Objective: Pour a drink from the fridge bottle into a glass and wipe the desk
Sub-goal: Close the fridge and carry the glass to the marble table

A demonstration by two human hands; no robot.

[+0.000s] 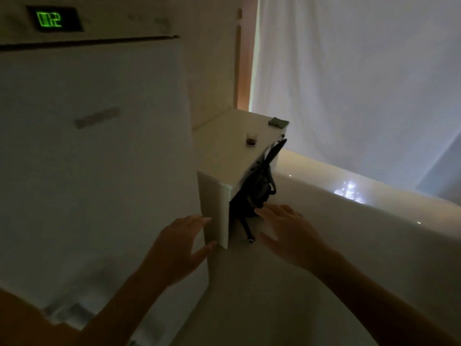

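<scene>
A small glass with dark drink at its bottom stands on the white desk, near its right edge. Beyond the glass, a folded grey cloth lies on the desk's far right corner. The white fridge fills the left, its door closed, with a green display above. My left hand is open, fingers spread by the fridge door's edge and the desk's side panel. My right hand is open too, held in the air to the right of the desk. No bottle is in sight.
A black chair is tucked under the desk's right side. White curtains hang behind. The pale floor spreads right, with a bright glint of light on it. The room is dim.
</scene>
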